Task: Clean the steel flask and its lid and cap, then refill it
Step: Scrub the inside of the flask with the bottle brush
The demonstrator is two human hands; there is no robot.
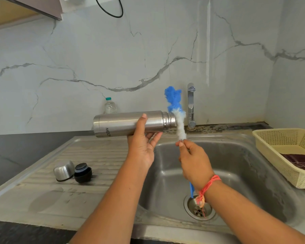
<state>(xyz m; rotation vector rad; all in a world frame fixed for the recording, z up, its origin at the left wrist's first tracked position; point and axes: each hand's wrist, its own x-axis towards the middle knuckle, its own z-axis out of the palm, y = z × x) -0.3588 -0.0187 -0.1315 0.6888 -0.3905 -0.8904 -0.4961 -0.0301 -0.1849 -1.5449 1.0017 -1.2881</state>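
My left hand (pixel 142 145) grips the steel flask (pixel 123 123), held level above the left rim of the sink with its open threaded mouth pointing right. My right hand (pixel 194 160) holds a bottle brush (pixel 176 110) by its wire stem, just below the bristles. The blue and white bristles stand upright right beside the flask's mouth, outside it. The brush's blue handle sticks out below my right wrist. On the ribbed drainboard (pixel 95 155) lie the steel cap (pixel 63 170) on its side and the black lid (pixel 83 173) next to it.
The steel sink basin (pixel 236 166) lies below my hands with its drain (pixel 200 208) near the front. A chrome tap (pixel 191 106) stands at the back wall. A cream plastic basket (pixel 280 147) holding a dark cloth sits at the right. A small clear bottle (pixel 110 106) stands behind the flask.
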